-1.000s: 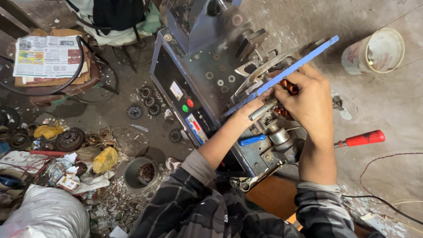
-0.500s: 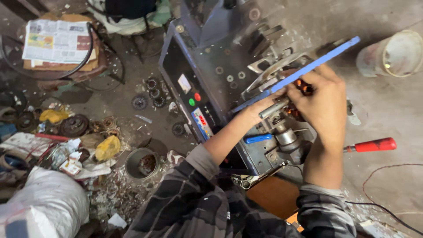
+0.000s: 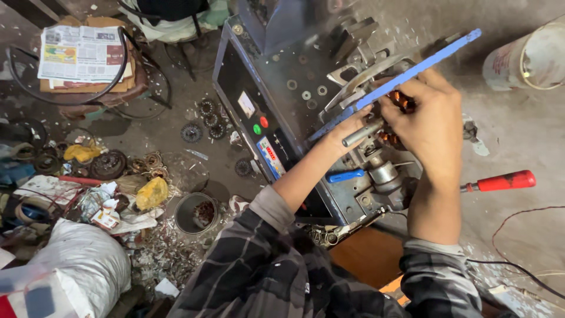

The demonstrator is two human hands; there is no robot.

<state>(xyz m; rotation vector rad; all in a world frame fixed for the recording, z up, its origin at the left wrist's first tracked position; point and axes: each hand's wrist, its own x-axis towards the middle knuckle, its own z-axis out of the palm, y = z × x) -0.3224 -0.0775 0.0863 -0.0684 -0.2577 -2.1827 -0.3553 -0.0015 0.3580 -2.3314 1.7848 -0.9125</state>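
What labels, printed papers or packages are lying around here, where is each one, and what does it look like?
Newspaper: top left, on a brown seat, flat, white with coloured blocks.
White label: machine's dark front panel, small and square.
Striped label: same panel, below the green and red buttons, a narrow blue and red strip.
Small carton: floor clutter at left, crumpled, white and red.
Bucket: top right, pale with a printed side.

Blue strip [image 3: 412, 70], red-handled screwdriver [image 3: 500, 181], plaid sleeves [image 3: 259, 265]

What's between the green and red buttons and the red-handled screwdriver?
In the head view, the blue-handled tool and the left forearm lie between the buttons and the screwdriver.
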